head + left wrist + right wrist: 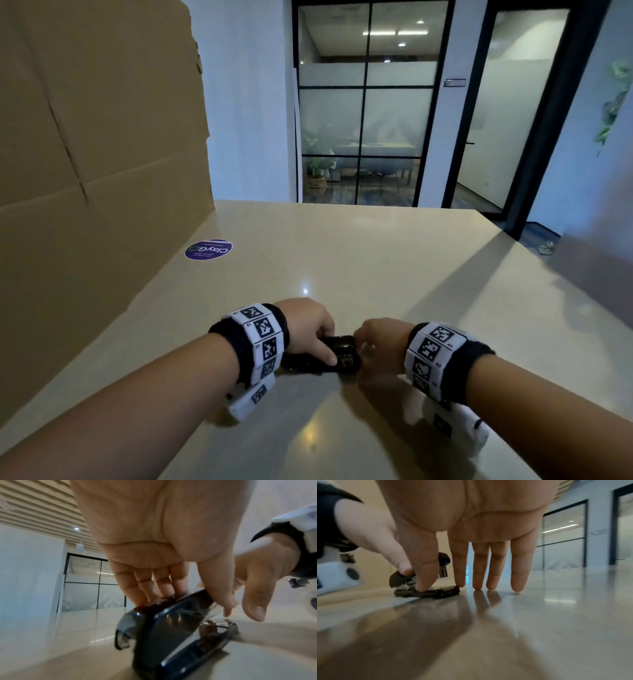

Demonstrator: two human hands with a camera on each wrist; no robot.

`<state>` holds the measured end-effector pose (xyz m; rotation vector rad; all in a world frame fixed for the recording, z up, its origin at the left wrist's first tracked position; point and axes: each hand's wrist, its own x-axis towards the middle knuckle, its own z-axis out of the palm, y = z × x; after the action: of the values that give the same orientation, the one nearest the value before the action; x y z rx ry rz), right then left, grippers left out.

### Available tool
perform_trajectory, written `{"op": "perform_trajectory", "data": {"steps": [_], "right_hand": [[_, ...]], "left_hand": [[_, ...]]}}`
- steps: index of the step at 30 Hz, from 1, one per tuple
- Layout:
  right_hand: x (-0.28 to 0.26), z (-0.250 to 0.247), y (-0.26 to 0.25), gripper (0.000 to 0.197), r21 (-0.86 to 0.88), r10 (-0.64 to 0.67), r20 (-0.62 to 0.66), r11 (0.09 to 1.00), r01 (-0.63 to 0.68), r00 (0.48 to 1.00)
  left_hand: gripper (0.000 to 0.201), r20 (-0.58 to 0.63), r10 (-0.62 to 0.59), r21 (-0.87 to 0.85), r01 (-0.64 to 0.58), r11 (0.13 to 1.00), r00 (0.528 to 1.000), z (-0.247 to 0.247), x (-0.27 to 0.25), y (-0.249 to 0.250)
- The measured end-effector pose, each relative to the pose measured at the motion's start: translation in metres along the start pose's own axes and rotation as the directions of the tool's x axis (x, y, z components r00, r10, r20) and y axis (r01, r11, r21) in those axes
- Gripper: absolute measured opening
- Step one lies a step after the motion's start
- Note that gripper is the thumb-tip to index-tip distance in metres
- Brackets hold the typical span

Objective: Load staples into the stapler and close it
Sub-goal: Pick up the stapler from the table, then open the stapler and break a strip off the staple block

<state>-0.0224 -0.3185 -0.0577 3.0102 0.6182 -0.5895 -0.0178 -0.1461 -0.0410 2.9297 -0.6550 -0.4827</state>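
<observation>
Stapler: black, lying on the beige table, near the front edge, well short of the purple round sticker that sits further back and to the left

Stapler state: the base lies flat on the table while the top part is tilted up off it, so the body is parted rather than closed; a metal channel shows at the hinge end in the right wrist view

Left hand: over the stapler's left part, fingers and thumb curled round the raised top, gripping it

Right hand: at the stapler's right end, thumb pressing down on the base; the other fingers are straight, tips touching the table just right of the stapler, nothing clamped

Staples: none can be made out, neither a loose strip beside the stapler nor a row in the channel; too blurred to tell

Done so far, as I judge it: stapler steadied by both hands and in an opened position

Left to do: whether loading has happened cannot be told; at least the closing remains, since top and base stand apart
</observation>
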Motion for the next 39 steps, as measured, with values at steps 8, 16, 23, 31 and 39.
{"op": "perform_trajectory", "data": {"steps": [8, 16, 23, 31, 39], "right_hand": [[-0.009, 0.0, 0.047, 0.037, 0.124, 0.165, 0.0, 0.979, -0.164, 0.986], [0.001, 0.009, 0.053, 0.021, 0.086, 0.197, -0.069, 0.978, -0.191, 0.978], [0.002, 0.004, 0.051, 0.019, 0.032, 0.2, -0.032, 0.979, -0.199, 0.979], [0.002, 0.006, 0.054, 0.024, 0.077, 0.208, -0.078, 0.976, -0.202, 0.975], [-0.004, 0.006, 0.051, 0.025, 0.094, 0.207, -0.072, 0.975, -0.2, 0.976]], "left_hand": [[0.042, -0.054, 0.133, 0.031, -0.132, 0.991, 0.99, -0.004, 0.033, 0.05], [0.039, -0.065, 0.147, 0.15, -0.136, 0.979, 0.987, -0.002, 0.046, 0.076], [0.034, -0.145, 0.13, -0.133, -0.149, 0.98, 0.981, -0.014, 0.035, 0.055], [0.019, -0.222, 0.041, -0.288, -0.105, 0.952, 0.974, -0.039, 0.007, 0.014], [0.019, -0.128, -0.115, -0.057, 0.108, 0.992, 0.985, -0.037, -0.026, -0.027]]}}
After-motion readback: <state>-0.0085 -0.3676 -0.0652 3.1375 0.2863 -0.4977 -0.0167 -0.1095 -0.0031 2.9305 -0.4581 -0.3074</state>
